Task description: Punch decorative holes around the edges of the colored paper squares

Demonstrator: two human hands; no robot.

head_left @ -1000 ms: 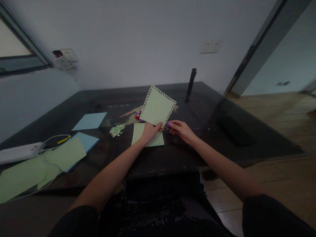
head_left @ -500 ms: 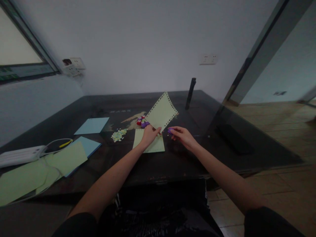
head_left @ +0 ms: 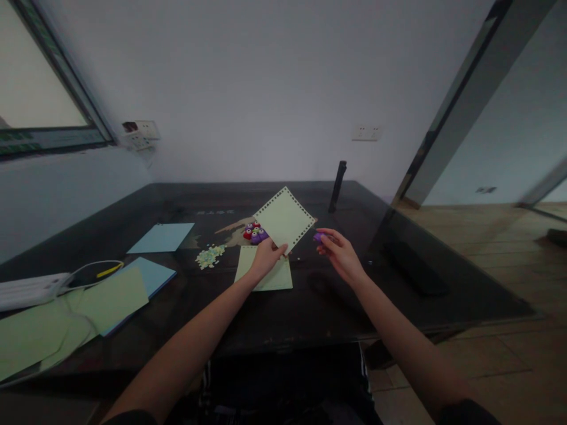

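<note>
While pale green sheet [head_left: 286, 219] is held raised by left hand [head_left: 266, 257], pinched near 6 o'clock corner, purple object [head_left: 318, 237], judged punch, is grasped in right hand [head_left: 343, 254] at sheet's 4 o'clock. Gap between them has been widened; no hole can be cut meanwhile. Three edges found perforated. Second sheet [head_left: 277, 279] laid at 6 o'clock; red-and-purple cluster [head_left: 254, 234], paper bits [head_left: 209, 256] at 8.

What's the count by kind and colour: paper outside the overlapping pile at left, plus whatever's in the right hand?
Pale green sheets: 2 (held sheet in left hand, flat sheet below it)
Blue sheet: 1
Small purple object in right hand: 1
Total: 4
</note>
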